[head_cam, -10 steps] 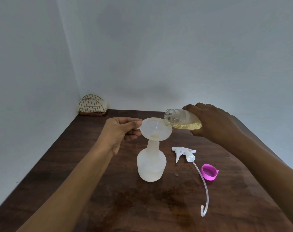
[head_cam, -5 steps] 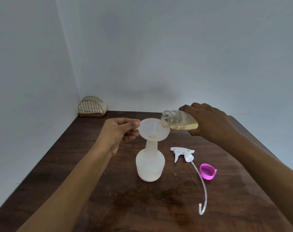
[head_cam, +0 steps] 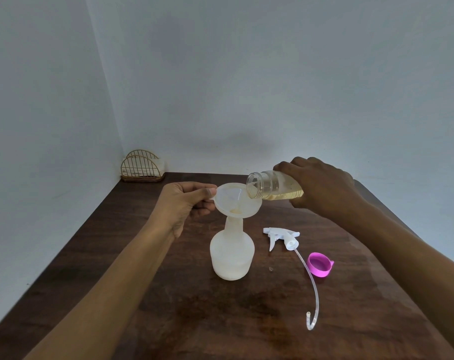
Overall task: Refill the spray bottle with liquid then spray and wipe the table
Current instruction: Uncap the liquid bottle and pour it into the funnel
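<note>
A frosted white spray bottle stands upright on the dark wooden table, with a white funnel in its neck. My left hand pinches the funnel's left rim. My right hand grips a clear refill bottle of pale yellow liquid, tipped on its side with its open mouth over the funnel's right rim. A little yellow liquid sits in the funnel. The white trigger spray head with its long tube lies on the table to the right.
A pink cap lies open side up beside the tube. A gold wire holder with white napkins stands in the far left corner by the walls. A small droplet sits on the table near the bottle.
My right hand has shifted the refill bottle slightly left, further over the funnel, and tipped it a little more. My left hand stays on the funnel.
</note>
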Available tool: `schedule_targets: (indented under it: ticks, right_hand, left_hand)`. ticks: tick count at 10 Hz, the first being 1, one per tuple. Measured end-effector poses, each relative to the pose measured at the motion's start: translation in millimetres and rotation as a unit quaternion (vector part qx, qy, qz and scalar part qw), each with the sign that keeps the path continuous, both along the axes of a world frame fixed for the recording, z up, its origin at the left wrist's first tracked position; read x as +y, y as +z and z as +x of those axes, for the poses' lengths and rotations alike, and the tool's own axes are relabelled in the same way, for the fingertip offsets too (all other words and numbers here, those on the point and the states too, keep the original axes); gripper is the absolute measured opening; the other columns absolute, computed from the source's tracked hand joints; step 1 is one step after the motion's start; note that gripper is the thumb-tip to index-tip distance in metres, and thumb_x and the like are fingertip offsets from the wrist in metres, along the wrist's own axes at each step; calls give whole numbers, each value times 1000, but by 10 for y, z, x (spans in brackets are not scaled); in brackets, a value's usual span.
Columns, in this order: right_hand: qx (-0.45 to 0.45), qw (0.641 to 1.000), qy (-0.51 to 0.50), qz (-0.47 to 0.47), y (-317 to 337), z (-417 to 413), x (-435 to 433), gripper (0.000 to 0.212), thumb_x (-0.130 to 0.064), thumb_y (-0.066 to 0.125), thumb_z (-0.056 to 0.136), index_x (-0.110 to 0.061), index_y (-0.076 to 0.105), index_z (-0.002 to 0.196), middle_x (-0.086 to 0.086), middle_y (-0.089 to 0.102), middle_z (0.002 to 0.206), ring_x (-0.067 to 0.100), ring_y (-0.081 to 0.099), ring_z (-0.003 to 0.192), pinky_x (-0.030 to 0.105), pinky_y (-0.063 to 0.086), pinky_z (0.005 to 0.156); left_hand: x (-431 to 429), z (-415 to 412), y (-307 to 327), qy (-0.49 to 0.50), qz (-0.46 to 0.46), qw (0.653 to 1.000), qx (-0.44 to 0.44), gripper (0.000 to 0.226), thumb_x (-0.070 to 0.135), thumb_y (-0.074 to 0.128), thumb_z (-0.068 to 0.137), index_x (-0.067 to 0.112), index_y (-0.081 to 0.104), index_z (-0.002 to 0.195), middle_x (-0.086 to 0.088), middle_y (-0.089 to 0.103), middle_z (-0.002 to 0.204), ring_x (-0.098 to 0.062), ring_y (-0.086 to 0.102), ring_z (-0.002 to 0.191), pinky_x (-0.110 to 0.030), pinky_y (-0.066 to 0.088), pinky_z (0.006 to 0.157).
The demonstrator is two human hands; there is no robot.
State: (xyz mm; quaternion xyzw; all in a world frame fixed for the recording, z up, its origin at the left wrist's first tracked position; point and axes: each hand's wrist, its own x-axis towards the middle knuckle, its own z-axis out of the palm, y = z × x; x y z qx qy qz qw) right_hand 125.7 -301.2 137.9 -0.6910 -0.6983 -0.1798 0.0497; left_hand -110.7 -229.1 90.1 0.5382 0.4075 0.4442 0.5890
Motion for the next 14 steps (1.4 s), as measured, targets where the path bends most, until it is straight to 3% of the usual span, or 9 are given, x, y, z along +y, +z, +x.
schedule_targets:
  ticks: [1, 2, 4, 14]
  right_hand:
    - [-3, 1000, 0, 0, 3, -1, 0, 62, -30, 71, 78, -36, 40, 131, -9, 54, 119, 16, 50, 107, 25, 28, 59]
    - [-9, 1000, -5, -4, 15, -17, 0, 61, -30, 70, 79, -37, 39, 131, -10, 53, 118, 15, 49, 107, 21, 20, 50]
    - [-3, 1000, 9, 5, -1, 4, 14, 62, -26, 70, 77, -35, 41, 130, -8, 54, 118, 17, 50, 105, 27, 33, 63]
    - [-10, 1000, 4, 5, 5, 40, 21, 62, -25, 72, 75, -34, 42, 129, -6, 55, 115, 18, 51, 102, 28, 34, 63]
  left_hand:
    - [-2, -2, 0, -1, 1, 1000, -2, 6, 7, 69, 81, 9, 73, 85, -3, 69, 61, -7, 65, 52, -16, 53, 49]
    - [0, -8, -4, -3, 0, 1000, -5, 6, 6, 69, 81, 8, 73, 86, -3, 69, 59, -7, 64, 51, -16, 53, 50]
    - [-1, -7, -2, -4, 4, 1000, -5, 6, 6, 69, 82, 8, 73, 85, -3, 69, 58, -7, 64, 50, -16, 54, 50]
    - [3, -2, -18, -7, 3, 1000, -8, 7, 7, 69, 82, 8, 73, 87, -3, 69, 60, -7, 64, 52, -16, 53, 49]
